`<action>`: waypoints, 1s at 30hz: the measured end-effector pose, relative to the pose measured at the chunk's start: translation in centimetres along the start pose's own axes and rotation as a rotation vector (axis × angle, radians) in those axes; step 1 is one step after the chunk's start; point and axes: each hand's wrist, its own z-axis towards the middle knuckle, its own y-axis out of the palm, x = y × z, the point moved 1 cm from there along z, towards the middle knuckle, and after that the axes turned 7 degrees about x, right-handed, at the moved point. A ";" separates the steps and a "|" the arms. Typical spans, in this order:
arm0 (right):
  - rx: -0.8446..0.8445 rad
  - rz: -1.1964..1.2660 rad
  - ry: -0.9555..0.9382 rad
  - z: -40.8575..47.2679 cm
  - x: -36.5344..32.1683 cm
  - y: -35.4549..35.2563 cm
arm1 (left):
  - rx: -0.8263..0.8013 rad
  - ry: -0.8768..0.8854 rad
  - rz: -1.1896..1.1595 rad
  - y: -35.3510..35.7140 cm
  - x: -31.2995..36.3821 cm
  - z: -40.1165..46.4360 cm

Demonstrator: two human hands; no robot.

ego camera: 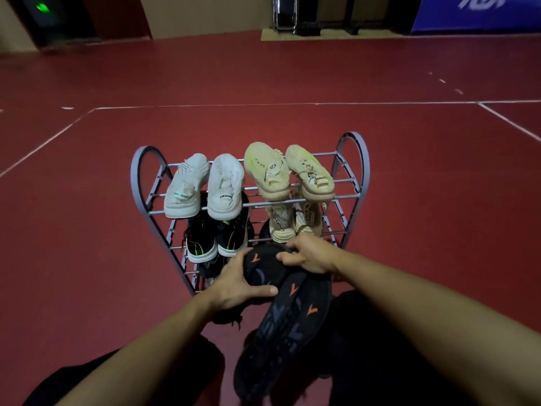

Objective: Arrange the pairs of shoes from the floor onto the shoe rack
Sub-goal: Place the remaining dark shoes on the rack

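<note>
A grey metal shoe rack stands on the red floor in front of me. Its top tier carries a white pair on the left and a cream pair on the right. The tier below carries a black pair with green stripes and a beige pair. My left hand grips one black shoe with orange marks, sole up, at the rack's lowest tier. My right hand holds the same shoe's far end. A second black shoe lies sole up below my hands.
Red floor with white lines surrounds the rack on all sides. My dark-trousered knees are at the bottom of the view. A dark metal stand and a blue banner are far behind, by the wall.
</note>
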 end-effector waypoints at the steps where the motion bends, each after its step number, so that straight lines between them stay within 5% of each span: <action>1: -0.009 0.041 -0.012 0.0 -0.4 -0.3 | 0.025 -0.004 0.019 -0.4 0.0 -0.3; 6: -0.190 0.218 0.058 -0.7 -1.5 -1.3 | 0.071 -0.104 -0.098 -1.8 0.1 -1.9; 14: -0.498 0.329 0.263 -1.6 -2.3 -2.1 | 0.142 -0.128 0.109 -3.4 0.5 -3.2; 22: -0.081 0.244 0.132 -1.8 -3.2 -3.8 | 0.149 -0.237 -0.052 -4.3 2.2 -4.7; 30: 0.391 0.604 0.200 -1.7 -5.1 -1.4 | 0.202 -0.177 -0.189 -1.5 5.0 -4.9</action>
